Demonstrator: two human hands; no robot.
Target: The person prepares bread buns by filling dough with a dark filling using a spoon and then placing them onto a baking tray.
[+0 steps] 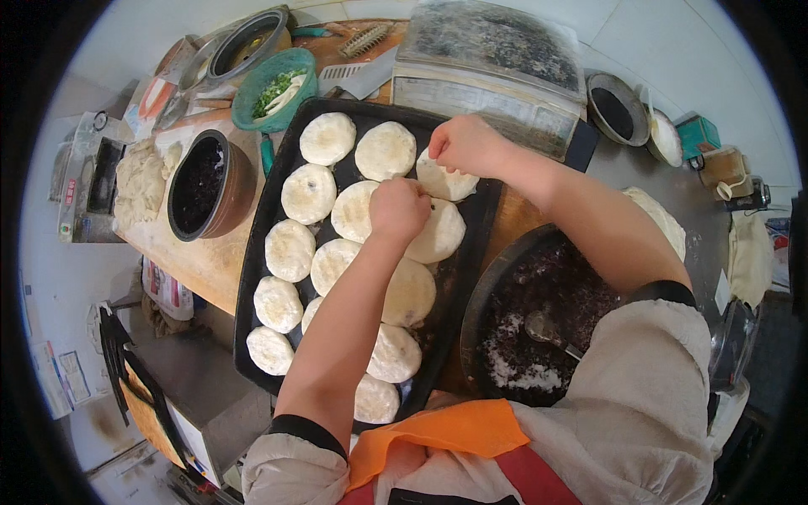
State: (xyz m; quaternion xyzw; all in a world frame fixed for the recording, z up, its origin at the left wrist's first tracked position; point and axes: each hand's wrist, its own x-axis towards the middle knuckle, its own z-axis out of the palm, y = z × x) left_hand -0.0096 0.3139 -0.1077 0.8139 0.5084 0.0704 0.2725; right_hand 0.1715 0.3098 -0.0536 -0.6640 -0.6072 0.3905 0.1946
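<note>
Flat round dough cakes [308, 193] lie in rows on a black baking tray [269, 202]. My left hand [400, 209] is closed, knuckles up, over the middle of the tray, between a pale cake [353, 210] and the right-hand row. At the tray's far right corner, my right hand [470, 145] is closed in a pinch just above another dough cake [444, 178]. Whatever either hand holds is hidden or too small to name. Small pale specks show on some of the cakes. My left forearm covers part of the middle row.
Right of the tray stands a wide black pan [497, 370] of dark filling with a metal spoon [543, 328]. To the left are a brown pot [236, 189] and a dough lump [141, 181]. Behind are a green bowl [310, 71], a cleaver [370, 77] and a metal box [488, 105].
</note>
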